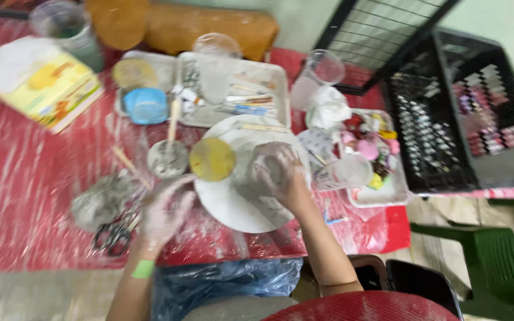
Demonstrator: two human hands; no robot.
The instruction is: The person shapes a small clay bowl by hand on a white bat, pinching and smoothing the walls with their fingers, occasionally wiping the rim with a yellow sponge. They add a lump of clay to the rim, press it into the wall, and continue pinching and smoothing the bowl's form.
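Note:
Both my hands wear thin clear gloves smeared with grey clay. My right hand [276, 171] rests on a large white round plate [233, 205] and seems to be closed around a small grey lump, but blur hides the details. My left hand [165, 213] lies with its fingers spread at the plate's left rim, holding nothing. A yellow disc [212, 159] sits on the plate between the two hands. A small grey cup with a wooden stick [168, 156] stands just left of the disc.
Scissors [113, 235] and a grey clay lump [99, 202] lie to the left on the red plastic cover. A white tray with tools [233, 89] and a blue cup [146, 106] sit behind. A black crate [459, 113] stands at right, a green chair [495, 261] below it.

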